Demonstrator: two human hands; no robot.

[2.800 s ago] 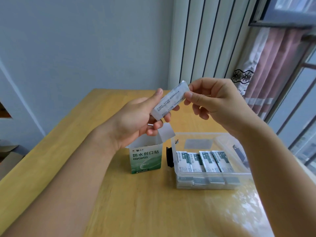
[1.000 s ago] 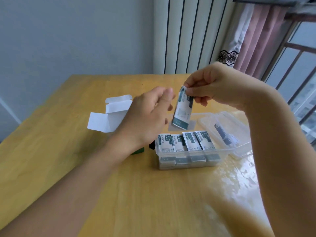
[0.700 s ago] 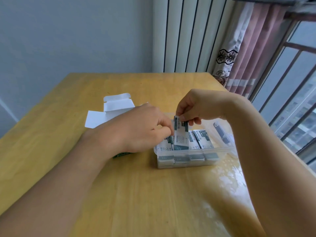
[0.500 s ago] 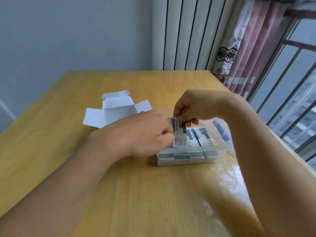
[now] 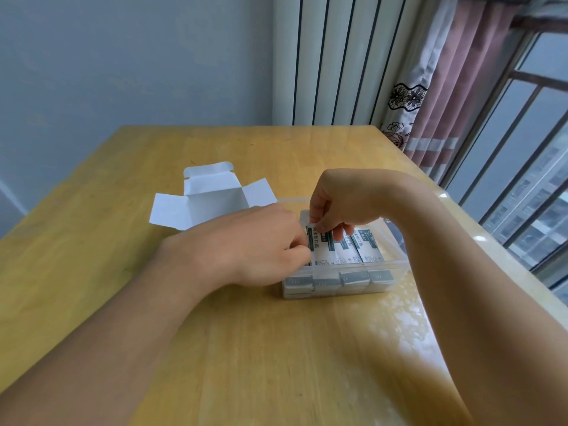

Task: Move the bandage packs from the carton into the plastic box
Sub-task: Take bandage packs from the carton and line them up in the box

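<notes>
A clear plastic box [image 5: 390, 265] stands on the wooden table, filled with a row of white-and-green bandage packs [image 5: 365, 244]. My right hand [image 5: 341, 201] pinches the top of one bandage pack [image 5: 319, 247] that leans inside the left end of the box. My left hand [image 5: 246, 244] presses its fingertips against the same pack's left edge. The carton [image 5: 212, 192] stands behind my left hand with its white flaps spread open; its lower body is hidden by that hand.
The box's clear lid [image 5: 396, 232] hangs open on the right side, mostly behind my right forearm. A white radiator [image 5: 332, 59] and pink curtain [image 5: 455, 87] stand behind the table. The table's right edge [image 5: 504, 256] runs along a barred window.
The pack went from both hands held high down into the left end of the box. Over the last half second it has sunk a little lower among the row.
</notes>
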